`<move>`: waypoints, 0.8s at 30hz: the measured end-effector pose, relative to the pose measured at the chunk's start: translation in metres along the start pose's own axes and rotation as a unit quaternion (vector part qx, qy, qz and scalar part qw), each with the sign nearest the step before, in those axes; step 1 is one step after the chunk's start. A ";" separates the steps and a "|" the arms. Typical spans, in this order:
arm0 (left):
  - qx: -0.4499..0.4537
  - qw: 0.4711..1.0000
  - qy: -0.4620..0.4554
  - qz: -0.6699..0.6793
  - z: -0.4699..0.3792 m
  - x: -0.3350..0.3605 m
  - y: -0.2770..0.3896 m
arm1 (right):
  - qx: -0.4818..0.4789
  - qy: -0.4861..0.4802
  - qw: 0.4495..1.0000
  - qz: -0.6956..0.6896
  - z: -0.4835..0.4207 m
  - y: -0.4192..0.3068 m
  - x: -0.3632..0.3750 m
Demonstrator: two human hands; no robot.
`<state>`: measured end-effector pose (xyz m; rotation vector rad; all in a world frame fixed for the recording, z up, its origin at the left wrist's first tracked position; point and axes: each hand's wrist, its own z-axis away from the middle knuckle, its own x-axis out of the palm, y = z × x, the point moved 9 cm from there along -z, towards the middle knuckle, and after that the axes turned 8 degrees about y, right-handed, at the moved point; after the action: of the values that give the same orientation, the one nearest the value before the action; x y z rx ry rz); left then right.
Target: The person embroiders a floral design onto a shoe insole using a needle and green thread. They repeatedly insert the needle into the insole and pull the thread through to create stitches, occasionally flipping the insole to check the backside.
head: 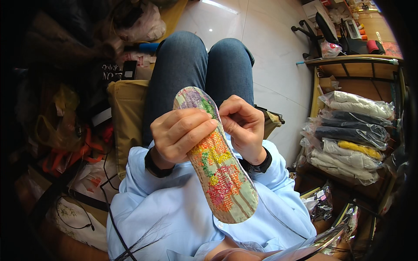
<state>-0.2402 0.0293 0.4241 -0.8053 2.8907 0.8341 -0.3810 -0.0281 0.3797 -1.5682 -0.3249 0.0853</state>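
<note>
An embroidered fabric insole point(225, 176) slants over my lap, its face covered in orange, red, yellow, green and purple stitches. My left hand point(186, 134) grips it near the middle, with the fingers laid across its stitched face. At its right edge, my right hand point(242, 127) has thumb and index finger pinched together close to the rim. Whether a needle or thread is between those fingertips is too small to tell. The insole's upper end lies over my jeans point(183, 62), and its lower end is in front of my light blue shirt point(156, 208).
Right, a wooden shelf point(352, 58) holds folded garments in clear plastic point(352, 130). An office chair base point(307, 32) stands beyond. At left are a khaki fabric container point(127, 120), a phone point(129, 69), plastic bags point(143, 26) and a black cable point(109, 208).
</note>
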 end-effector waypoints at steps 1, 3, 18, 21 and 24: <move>0.003 1.000 -0.007 0.000 0.000 0.001 0.000 | -0.004 -0.004 1.000 -0.002 0.000 -0.001 0.001; 0.010 1.000 -0.004 0.000 -0.001 0.001 0.002 | -0.016 -0.012 1.000 -0.007 0.000 -0.003 0.002; 0.013 0.998 0.013 -0.061 -0.009 -0.014 0.005 | 0.321 -0.036 0.906 -0.273 0.020 0.047 0.015; 0.016 0.997 0.024 -0.068 -0.012 -0.016 0.005 | 0.325 -0.038 0.905 -0.271 0.020 0.049 0.017; 0.021 0.997 0.018 -0.068 -0.013 -0.013 0.007 | 0.289 -0.060 0.916 -0.272 0.018 0.043 0.021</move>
<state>-0.2305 0.0336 0.4406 -1.0092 2.8350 0.7505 -0.3592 -0.0053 0.3397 -0.8472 -0.7498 -0.1470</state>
